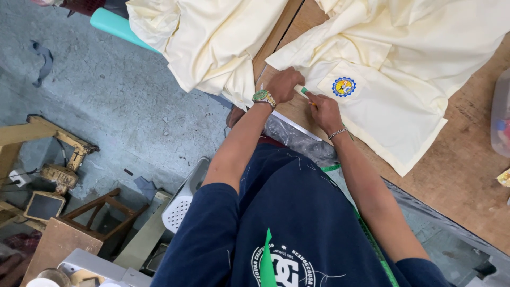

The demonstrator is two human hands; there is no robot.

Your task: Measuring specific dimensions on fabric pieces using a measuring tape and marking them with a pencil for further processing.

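The wooden table (467, 175) carries a cream shirt (404, 69), its hem toward the person, long axis running away up-right. The left hand (284, 85) presses the fabric edge, fingers curled shut on it. The right hand (325, 112) pinches a small green-tipped marker (304, 91). If the cloth shifts, the mark could stray.

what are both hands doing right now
Left hand: closed, pressing the pale yellow cloth shirt.
Right hand: closed on a small green-tipped marking tool.
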